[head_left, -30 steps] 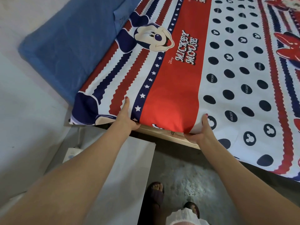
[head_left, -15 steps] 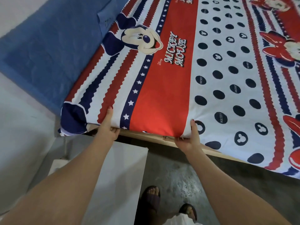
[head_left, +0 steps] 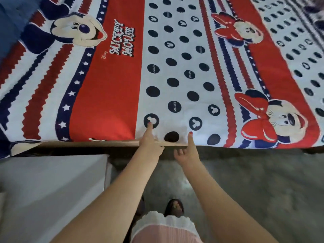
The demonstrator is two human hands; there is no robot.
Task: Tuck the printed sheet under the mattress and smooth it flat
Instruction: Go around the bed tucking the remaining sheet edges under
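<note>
Grey floor below, printed sheet (head_left: 157, 76) lies ahead; left hand (head_left: 150, 142) grips its edge, right hand (head_left: 187, 153) half-spread.

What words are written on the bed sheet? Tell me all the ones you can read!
"MICKEY MOUSE": big letters on the red stripe of the sheet.
"Disney": small script just beside those letters, faint.
"MICKEY": on a dark dot near the edge; some other dots carry small print too blurred to read for sure.
Nothing else has words.
</note>
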